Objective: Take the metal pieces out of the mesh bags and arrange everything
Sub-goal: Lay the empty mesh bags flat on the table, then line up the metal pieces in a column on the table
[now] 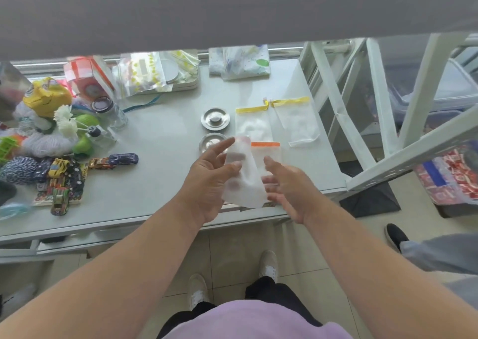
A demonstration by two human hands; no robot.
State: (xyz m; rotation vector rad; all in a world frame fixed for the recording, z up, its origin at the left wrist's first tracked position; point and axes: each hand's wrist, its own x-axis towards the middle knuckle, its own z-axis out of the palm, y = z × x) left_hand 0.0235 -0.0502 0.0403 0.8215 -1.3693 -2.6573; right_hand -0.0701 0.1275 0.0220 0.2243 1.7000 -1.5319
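- The left hand (209,180) is hovering over the near edge of the grey table (160,188), fingers spread and slightly curled, with the thumb and fingertips touching the left side of a white mesh bag (243,180).
- The right hand (284,188) is facing it from the other side, fingers loosely open and brushing the bag's right edge; whether either hand is truly gripping the bag I cannot tell, as the picture is blurred there.
- The mesh bag is hanging upright between the two palms, its top reaching up past the left fingertips.
- Just behind it, an orange-trimmed bag (266,152) is lying flat on the table.
- To the left of that, two round metal pieces (215,118) are sitting on the bare tabletop one behind the other, the nearer one partly hidden by the left fingers.
- Farther back, two yellow-trimmed bags (252,124) are lying side by side.
- On the left, toy cars (62,175) and a heap of yarn and odds are crowding the table.
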